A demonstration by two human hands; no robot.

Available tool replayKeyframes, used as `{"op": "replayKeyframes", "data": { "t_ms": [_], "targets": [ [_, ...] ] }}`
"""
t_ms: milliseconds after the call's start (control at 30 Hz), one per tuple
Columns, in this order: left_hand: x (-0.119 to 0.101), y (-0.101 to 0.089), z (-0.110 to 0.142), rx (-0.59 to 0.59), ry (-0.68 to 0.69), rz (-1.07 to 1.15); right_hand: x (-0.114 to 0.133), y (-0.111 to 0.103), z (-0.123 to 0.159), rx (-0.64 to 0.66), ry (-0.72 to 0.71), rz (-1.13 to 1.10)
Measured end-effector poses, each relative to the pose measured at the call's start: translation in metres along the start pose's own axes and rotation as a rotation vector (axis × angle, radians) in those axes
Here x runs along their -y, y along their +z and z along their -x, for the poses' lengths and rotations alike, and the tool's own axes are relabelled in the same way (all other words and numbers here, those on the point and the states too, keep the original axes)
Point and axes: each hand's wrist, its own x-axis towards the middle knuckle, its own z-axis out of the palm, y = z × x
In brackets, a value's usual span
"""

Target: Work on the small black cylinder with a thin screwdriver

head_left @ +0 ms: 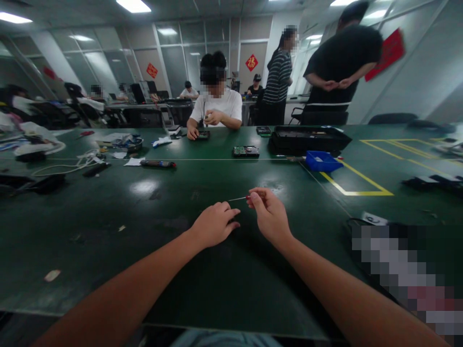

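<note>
Presently, the view is spanned by a green table, with a long black tray placed toward its far side. Over the near middle, the left hand is held loosely open, thumb and forefinger parted; whether anything is touched by its hidden fingertips cannot be told. The right hand is closed around a thin-shafted tool. Beyond the hands, a blue bin and a smaller hard drive are touched by neither. The tool's shaft is directed toward the left hand. Progress, as judged: tool already in hand; no finished result can be made out, so most work is probably left.
</note>
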Motion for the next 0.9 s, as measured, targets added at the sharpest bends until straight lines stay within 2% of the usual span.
{"op": "replayKeyframes", "data": {
  "t_ms": [267,400,500,633,700,900],
  "targets": [
    [0.008,0.000,-0.003,0.086,-0.015,-0.054,0.005,-0.002,0.002,0.036,-0.016,0.049],
    [0.008,-0.006,-0.001,0.087,-0.027,-0.052,0.006,-0.003,0.002,0.044,-0.011,0.048],
    [0.008,-0.010,0.000,0.061,-0.077,0.033,0.006,-0.004,0.002,0.054,-0.002,0.047],
    [0.016,-0.014,0.001,-0.067,-0.170,0.334,0.007,-0.004,0.002,0.047,-0.006,0.051],
    [0.024,-0.018,0.001,-0.144,-0.250,0.559,0.007,-0.005,0.002,0.044,-0.006,0.047],
    [0.062,-0.041,0.001,-0.376,-0.615,1.559,0.004,-0.005,0.001,0.038,-0.011,0.007]
  ]
}}
